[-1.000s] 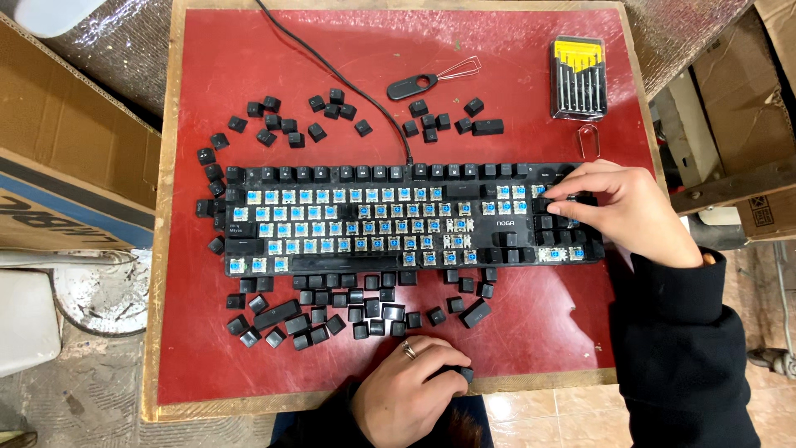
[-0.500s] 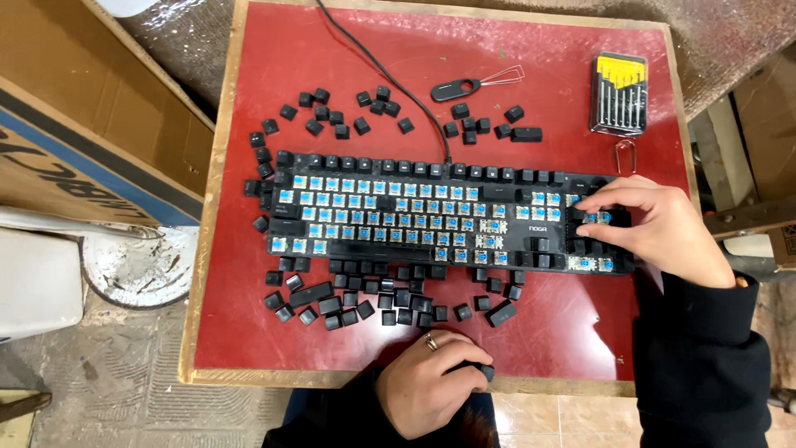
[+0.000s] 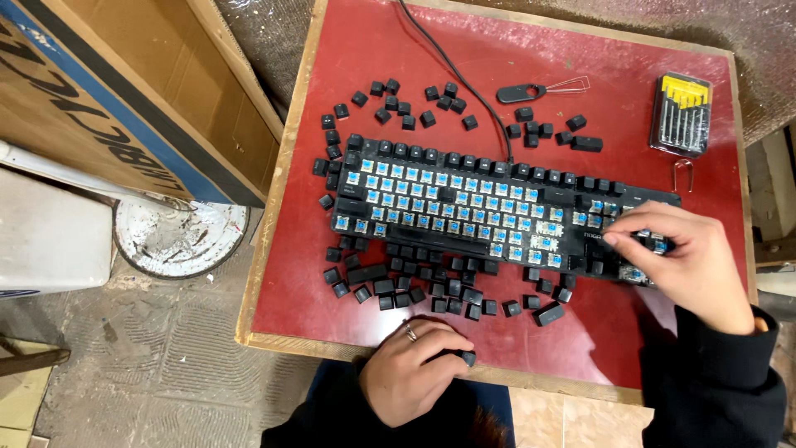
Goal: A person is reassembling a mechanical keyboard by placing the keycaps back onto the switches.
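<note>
A black keyboard (image 3: 431, 178) with many bare blue switches lies across a red table top (image 3: 580, 58). Loose black keycaps (image 3: 414, 286) are scattered in front of it and behind it (image 3: 406, 104). My right hand (image 3: 684, 261) lies over the keyboard's right end, fingers curled, fingertips touching the keys there; whether it grips a cap is hidden. My left hand (image 3: 410, 377), with a ring on one finger, rests at the table's near edge, closed over a black keycap (image 3: 468, 358).
A keycap puller (image 3: 539, 89), a case of small screwdrivers (image 3: 684, 112) and a wire clip (image 3: 682, 174) lie at the back right. The keyboard's cable (image 3: 448, 66) runs off the far edge. A cardboard box (image 3: 124, 91) and a paint-spattered lid (image 3: 178, 236) are to the left.
The view has swung, so the table now sits further right in the picture. My right hand's fingertips have crept a little left on the keyboard. My left hand stays at the near edge.
</note>
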